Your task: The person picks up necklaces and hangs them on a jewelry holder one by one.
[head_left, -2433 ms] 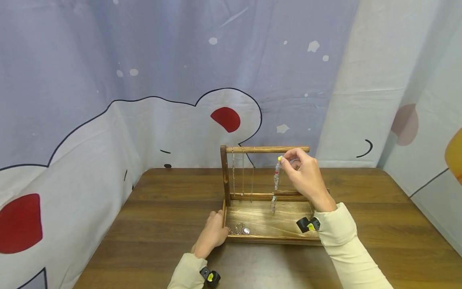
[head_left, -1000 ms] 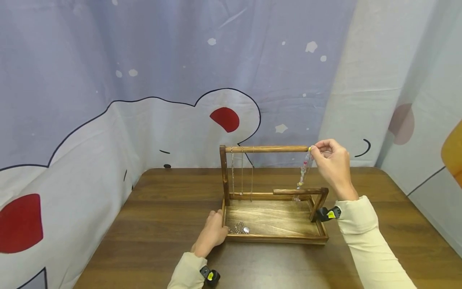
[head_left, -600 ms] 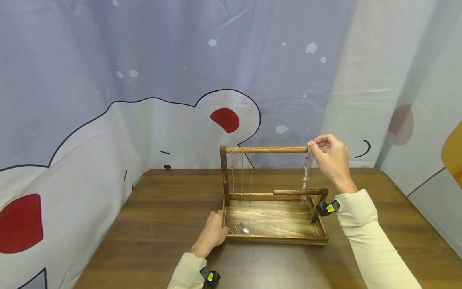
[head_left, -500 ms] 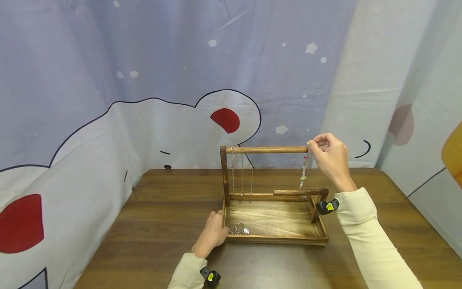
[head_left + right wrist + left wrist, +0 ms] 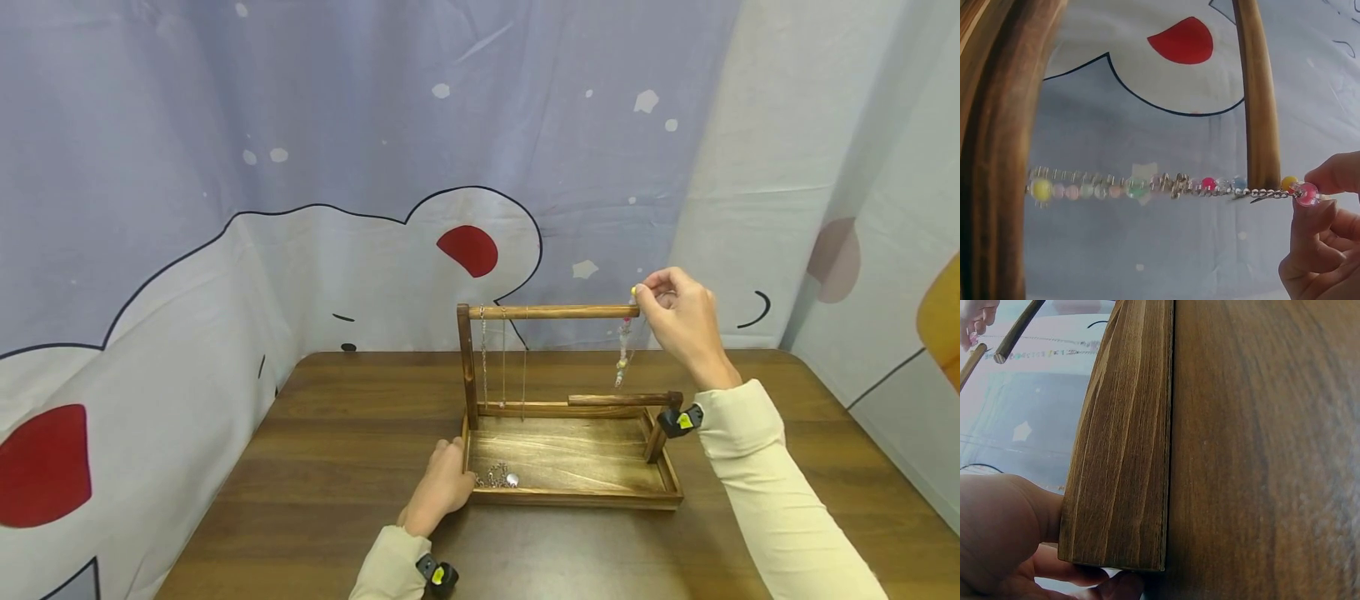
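Note:
My right hand pinches the top end of a colourful beaded necklace between thumb and index finger, just above the free end of the upper rod. The doubled strand hangs down by that rod end; I cannot tell whether its loop goes round the rod. A yellow bead and a pink bead show at the fingertips in the right wrist view. My left hand grips the front left corner of the wooden jewelry stand's tray. Its thumb lies along the wooden side, with fingers curled under the end.
Several thin necklaces hang at the left of the upper rod. A shorter lower rod stands at the right. A silver chain with a round pendant lies in the tray's front left corner. A printed curtain backs the brown table.
The right hand carried the beaded necklace right to the rod's free end, then raised it and shifted slightly back left. My left hand stayed on the tray corner.

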Tool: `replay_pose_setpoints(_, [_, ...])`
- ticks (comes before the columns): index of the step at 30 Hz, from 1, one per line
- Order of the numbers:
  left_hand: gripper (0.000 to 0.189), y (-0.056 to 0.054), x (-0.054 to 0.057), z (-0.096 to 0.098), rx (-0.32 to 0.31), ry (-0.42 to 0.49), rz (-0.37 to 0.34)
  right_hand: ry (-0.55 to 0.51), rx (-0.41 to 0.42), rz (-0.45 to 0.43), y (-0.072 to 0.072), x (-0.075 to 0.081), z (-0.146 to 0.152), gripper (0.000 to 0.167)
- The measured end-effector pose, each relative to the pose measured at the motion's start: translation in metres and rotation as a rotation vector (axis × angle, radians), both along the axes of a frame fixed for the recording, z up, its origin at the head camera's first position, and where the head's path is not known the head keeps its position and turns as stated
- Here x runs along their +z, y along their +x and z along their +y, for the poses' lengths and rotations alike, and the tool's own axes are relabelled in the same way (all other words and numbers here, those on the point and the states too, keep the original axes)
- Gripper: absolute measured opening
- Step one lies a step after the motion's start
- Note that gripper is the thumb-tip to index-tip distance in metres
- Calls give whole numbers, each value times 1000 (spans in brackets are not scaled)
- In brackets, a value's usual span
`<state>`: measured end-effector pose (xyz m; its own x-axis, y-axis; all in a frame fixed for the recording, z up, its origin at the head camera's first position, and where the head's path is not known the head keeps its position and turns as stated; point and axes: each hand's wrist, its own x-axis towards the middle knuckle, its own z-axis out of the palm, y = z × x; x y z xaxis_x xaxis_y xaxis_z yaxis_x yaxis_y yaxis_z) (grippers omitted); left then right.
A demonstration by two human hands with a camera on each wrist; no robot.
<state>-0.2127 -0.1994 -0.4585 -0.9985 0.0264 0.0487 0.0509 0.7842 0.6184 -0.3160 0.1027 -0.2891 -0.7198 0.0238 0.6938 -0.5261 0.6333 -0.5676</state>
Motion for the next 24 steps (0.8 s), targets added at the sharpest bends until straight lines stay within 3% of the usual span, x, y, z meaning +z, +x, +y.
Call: replay_pose_setpoints(24, [54, -1, 0, 0, -3, 4, -28, 62, 110, 31, 9, 1, -34, 10])
